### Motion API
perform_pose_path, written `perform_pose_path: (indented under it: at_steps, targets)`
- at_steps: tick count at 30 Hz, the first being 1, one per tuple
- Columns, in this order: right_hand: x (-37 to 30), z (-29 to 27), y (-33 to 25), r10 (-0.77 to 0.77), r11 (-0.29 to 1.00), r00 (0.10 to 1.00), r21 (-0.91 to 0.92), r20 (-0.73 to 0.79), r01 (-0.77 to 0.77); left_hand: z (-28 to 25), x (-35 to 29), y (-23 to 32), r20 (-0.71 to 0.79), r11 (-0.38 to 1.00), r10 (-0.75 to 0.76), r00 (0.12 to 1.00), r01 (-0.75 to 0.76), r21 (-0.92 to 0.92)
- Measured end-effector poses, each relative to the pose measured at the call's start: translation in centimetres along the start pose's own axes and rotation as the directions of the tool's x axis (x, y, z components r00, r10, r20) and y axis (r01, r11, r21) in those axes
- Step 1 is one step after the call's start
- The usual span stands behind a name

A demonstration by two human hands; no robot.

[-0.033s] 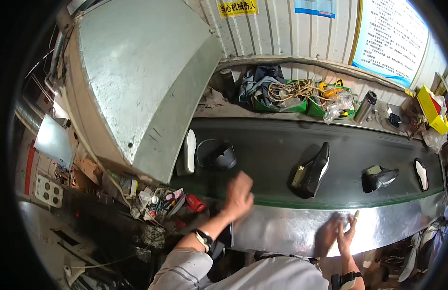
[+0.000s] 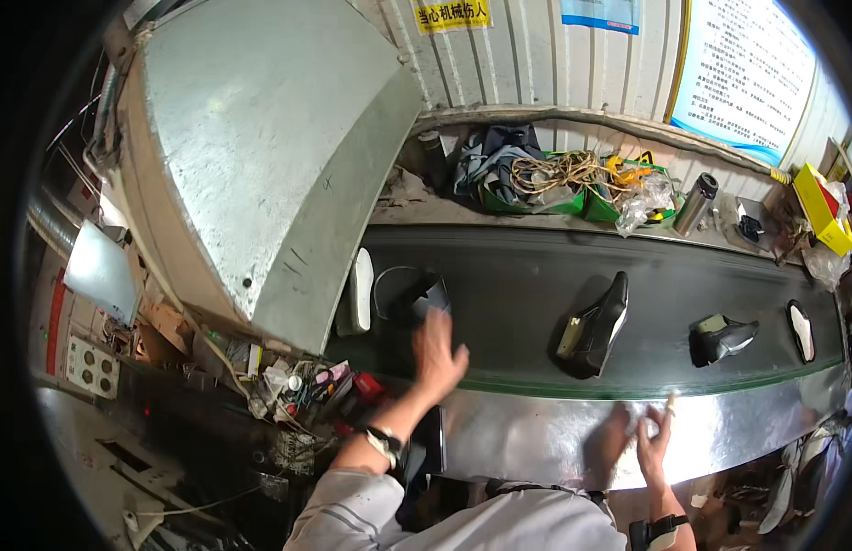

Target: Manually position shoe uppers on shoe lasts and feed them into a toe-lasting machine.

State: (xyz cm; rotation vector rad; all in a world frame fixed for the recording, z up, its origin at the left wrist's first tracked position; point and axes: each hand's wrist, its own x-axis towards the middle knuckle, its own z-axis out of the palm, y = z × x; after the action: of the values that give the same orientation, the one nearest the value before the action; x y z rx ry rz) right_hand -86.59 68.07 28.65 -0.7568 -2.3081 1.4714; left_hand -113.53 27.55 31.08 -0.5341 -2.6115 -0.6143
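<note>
My left hand reaches over the near side of the conveyor belt. Its thumb stands apart, and its stretched fingers come up to a small black pot with a thin loop handle; whether they touch it I cannot tell. Left of the pot, a white shoe sole lies lengthwise near the grey hood. My right hand hovers above the shiny metal ledge, fingers apart, with a pale yellowish tip on one finger. Beyond it on the belt are a black shoe on its side and another black shoe.
A white insole-like piece lies at the belt's right end. The large grey metal hood rises at left. Behind the belt, a shelf holds green bins with rope, a steel flask and a yellow box. Cluttered tools sit at lower left.
My left hand has moved up and slightly left to the black pot, its thumb now apart. My right hand has shifted slightly left. The shoes stay where they were.
</note>
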Motion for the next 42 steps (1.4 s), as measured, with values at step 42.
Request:
perform_pose_path:
  at_steps: [42]
  targets:
    - [-7.1,-3.9,-1.8,0.376,-0.142,0.719,0.802,0.585,-0.58,-2.6,-15.3,20.3,0.052,0.671,0.741,0.669,-0.741,-0.025]
